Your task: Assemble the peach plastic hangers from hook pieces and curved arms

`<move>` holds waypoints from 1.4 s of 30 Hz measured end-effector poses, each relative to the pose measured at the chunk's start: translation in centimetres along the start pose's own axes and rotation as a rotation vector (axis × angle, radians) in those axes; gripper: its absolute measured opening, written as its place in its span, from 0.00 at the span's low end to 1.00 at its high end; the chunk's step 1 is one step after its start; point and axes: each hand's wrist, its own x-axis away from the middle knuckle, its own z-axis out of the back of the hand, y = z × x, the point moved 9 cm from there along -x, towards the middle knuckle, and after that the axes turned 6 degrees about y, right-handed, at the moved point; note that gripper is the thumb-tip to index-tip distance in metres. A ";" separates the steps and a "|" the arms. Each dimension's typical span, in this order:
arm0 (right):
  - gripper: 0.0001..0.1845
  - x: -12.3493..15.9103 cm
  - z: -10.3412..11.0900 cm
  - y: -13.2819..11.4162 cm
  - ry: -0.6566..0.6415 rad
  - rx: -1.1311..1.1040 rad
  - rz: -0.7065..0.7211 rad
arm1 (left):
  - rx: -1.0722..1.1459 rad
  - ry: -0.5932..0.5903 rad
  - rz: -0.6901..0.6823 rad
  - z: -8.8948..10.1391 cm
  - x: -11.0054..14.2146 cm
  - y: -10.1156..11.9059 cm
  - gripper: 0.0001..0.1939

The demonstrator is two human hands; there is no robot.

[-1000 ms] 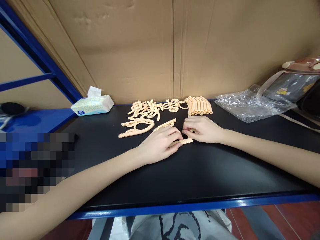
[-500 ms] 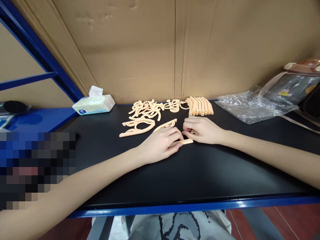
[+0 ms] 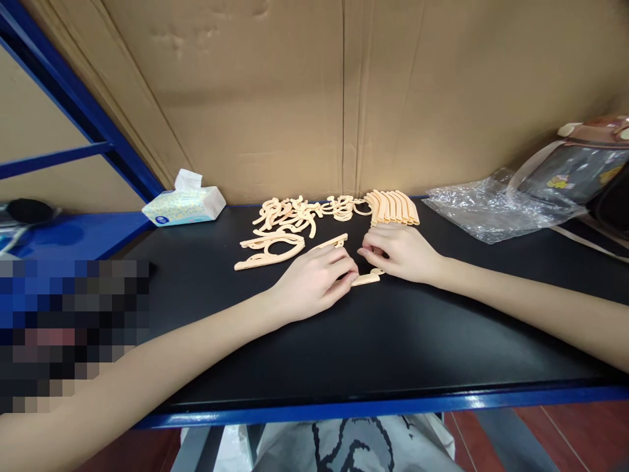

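Observation:
My left hand [image 3: 314, 282] lies curled on the black tabletop [image 3: 344, 334], its fingers closed over a peach plastic hanger piece [image 3: 366, 279] whose end sticks out to the right. My right hand [image 3: 400, 252] is closed too, pinching the other part of the same piece just right of the left fingertips. Another peach arm [image 3: 330, 243] pokes out behind my left hand. A loose hanger [image 3: 269, 251] lies to the left, a heap of loose peach parts [image 3: 295, 215] sits behind, and a neat row of folded pieces [image 3: 393, 208] stands at the back.
A tissue pack [image 3: 184, 203] sits at the back left by a blue metal frame [image 3: 78, 105]. Crumpled clear plastic bags [image 3: 484, 210] and a transparent bag [image 3: 580, 167] lie at the right. Cardboard [image 3: 344, 85] walls the back. The blue table edge [image 3: 373, 408] runs in front.
My right hand has shifted slightly back and up, and the peach piece between the hands has bent open a little at its joint. My left hand has barely moved.

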 end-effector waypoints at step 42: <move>0.20 0.1 -1.0 -0.2 -0.123 -0.157 0.025 | -0.111 -0.036 0.254 -0.8 0.5 -2.8 0.13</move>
